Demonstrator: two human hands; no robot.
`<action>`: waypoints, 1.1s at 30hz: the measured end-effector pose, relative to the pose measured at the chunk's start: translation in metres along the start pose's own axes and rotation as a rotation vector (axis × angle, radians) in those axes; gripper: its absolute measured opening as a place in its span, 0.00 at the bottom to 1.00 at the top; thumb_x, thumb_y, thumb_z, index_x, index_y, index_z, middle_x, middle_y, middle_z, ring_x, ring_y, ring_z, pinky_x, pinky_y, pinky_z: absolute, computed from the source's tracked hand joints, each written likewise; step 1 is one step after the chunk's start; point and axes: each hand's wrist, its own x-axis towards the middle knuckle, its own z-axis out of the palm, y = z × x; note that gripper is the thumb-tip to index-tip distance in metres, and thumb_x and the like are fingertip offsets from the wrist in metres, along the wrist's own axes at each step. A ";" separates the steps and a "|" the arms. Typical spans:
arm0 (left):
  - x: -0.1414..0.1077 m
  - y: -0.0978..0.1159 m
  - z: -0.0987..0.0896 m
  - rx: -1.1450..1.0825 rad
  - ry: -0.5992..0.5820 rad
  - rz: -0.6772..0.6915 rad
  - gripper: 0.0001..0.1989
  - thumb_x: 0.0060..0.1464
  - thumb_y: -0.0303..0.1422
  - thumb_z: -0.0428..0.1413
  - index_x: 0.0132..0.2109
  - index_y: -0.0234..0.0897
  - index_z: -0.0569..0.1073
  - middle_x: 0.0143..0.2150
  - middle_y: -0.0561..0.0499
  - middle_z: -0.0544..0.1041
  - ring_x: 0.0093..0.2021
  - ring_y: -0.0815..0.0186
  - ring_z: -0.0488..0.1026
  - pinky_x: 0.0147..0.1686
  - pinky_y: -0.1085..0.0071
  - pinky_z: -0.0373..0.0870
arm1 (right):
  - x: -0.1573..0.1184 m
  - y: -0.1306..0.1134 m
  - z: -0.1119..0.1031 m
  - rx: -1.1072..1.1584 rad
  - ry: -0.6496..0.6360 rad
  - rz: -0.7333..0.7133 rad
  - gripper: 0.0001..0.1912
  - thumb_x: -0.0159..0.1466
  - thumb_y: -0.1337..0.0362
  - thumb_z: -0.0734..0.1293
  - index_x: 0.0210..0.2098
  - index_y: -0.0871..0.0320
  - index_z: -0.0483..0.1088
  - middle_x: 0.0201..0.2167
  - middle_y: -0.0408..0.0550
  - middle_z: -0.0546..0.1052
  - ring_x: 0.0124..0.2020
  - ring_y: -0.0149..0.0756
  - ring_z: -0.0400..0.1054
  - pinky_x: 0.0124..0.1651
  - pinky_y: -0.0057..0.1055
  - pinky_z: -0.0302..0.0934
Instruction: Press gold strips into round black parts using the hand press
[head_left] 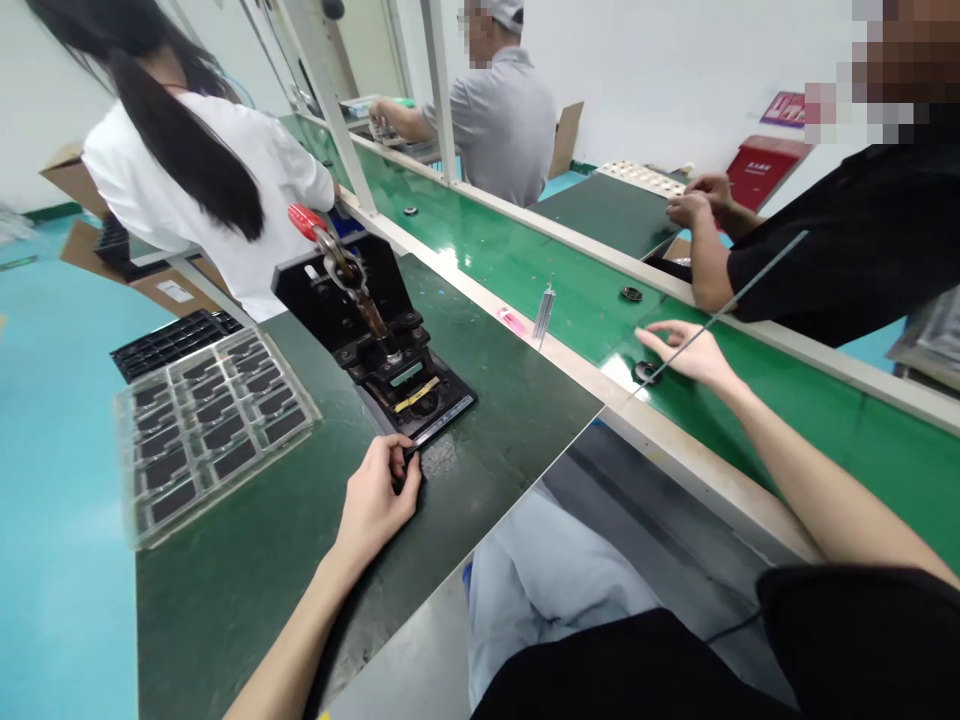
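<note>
My left hand point(381, 490) rests on the dark green tabletop at the front corner of a black toggle clamp fixture point(431, 400). Its thumb and fingers are curled together in a pinch; a small dark bit shows between them, too hidden to name. The fixture has a raised back plate and a lever with a red grip point(307, 222). Over the green conveyor belt point(757, 400), my right hand point(694, 352) reaches out with thumb and fingers apart and nothing between them. Just beside its fingertips lies a small black round part point(645, 373).
Another black round part point(631, 294) lies farther up the belt. A clear plastic tray point(217, 430) with dark pieces sits left of the fixture. A thin metal rod point(720, 312) slants up by my right hand. Co-workers sit along the line, one in a white shirt point(202, 170).
</note>
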 end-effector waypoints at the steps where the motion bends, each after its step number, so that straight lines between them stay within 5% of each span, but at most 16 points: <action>1: 0.000 0.001 0.000 0.004 0.002 -0.002 0.07 0.62 0.36 0.53 0.46 0.41 0.68 0.27 0.59 0.67 0.23 0.68 0.68 0.26 0.72 0.66 | -0.018 0.009 -0.002 0.011 -0.033 -0.035 0.37 0.57 0.33 0.68 0.47 0.59 0.80 0.27 0.51 0.78 0.32 0.46 0.73 0.38 0.39 0.65; 4: -0.001 0.002 0.001 0.015 0.006 -0.012 0.07 0.62 0.36 0.53 0.46 0.41 0.67 0.27 0.59 0.67 0.24 0.68 0.68 0.26 0.72 0.65 | -0.060 0.029 -0.004 0.038 -0.021 -0.087 0.40 0.52 0.29 0.69 0.45 0.58 0.81 0.30 0.54 0.80 0.35 0.50 0.76 0.37 0.39 0.67; 9: -0.002 0.003 0.002 0.006 0.015 0.003 0.06 0.62 0.34 0.53 0.46 0.41 0.67 0.28 0.59 0.68 0.24 0.68 0.68 0.27 0.72 0.66 | -0.087 0.030 -0.007 0.076 0.119 -0.042 0.36 0.53 0.28 0.66 0.33 0.57 0.79 0.27 0.55 0.79 0.29 0.47 0.75 0.33 0.38 0.64; 13: -0.004 0.005 0.004 -0.014 0.040 0.025 0.05 0.62 0.32 0.53 0.46 0.41 0.68 0.29 0.58 0.69 0.25 0.69 0.69 0.27 0.73 0.67 | -0.117 0.016 -0.017 -0.043 0.530 -0.138 0.28 0.61 0.40 0.66 0.35 0.60 0.80 0.23 0.55 0.76 0.25 0.43 0.71 0.29 0.37 0.60; 16: -0.008 0.010 0.006 -0.013 0.053 0.092 0.03 0.65 0.30 0.52 0.45 0.41 0.69 0.31 0.56 0.71 0.27 0.70 0.71 0.29 0.75 0.68 | -0.154 -0.013 -0.006 -0.172 0.754 -0.444 0.12 0.64 0.56 0.71 0.38 0.59 0.81 0.16 0.46 0.70 0.19 0.37 0.62 0.26 0.34 0.56; 20: -0.014 0.017 0.009 -0.007 -0.006 0.230 0.04 0.67 0.29 0.51 0.46 0.40 0.70 0.34 0.54 0.73 0.30 0.71 0.73 0.30 0.75 0.70 | -0.198 -0.083 0.049 -0.007 0.419 -0.851 0.13 0.67 0.72 0.69 0.50 0.58 0.79 0.25 0.45 0.78 0.25 0.35 0.65 0.34 0.35 0.61; 25: -0.016 0.018 0.013 0.006 -0.058 0.263 0.08 0.68 0.33 0.53 0.53 0.39 0.69 0.37 0.52 0.77 0.34 0.67 0.77 0.35 0.72 0.75 | -0.211 -0.159 0.111 0.112 0.051 -0.988 0.13 0.72 0.69 0.64 0.52 0.61 0.79 0.30 0.51 0.80 0.33 0.43 0.68 0.39 0.40 0.62; 30: -0.015 0.018 0.013 0.033 -0.070 0.257 0.10 0.70 0.34 0.51 0.55 0.38 0.69 0.43 0.48 0.81 0.38 0.65 0.80 0.40 0.69 0.78 | -0.204 -0.163 0.103 0.383 -0.404 -0.847 0.20 0.74 0.62 0.63 0.63 0.58 0.73 0.40 0.53 0.81 0.39 0.43 0.72 0.42 0.39 0.69; 33: -0.018 0.023 0.015 0.071 -0.082 0.287 0.12 0.70 0.35 0.52 0.56 0.38 0.68 0.48 0.45 0.82 0.44 0.61 0.81 0.44 0.65 0.80 | -0.191 -0.156 0.086 0.517 -0.444 -0.704 0.18 0.77 0.61 0.58 0.57 0.54 0.77 0.39 0.51 0.80 0.40 0.40 0.72 0.44 0.37 0.69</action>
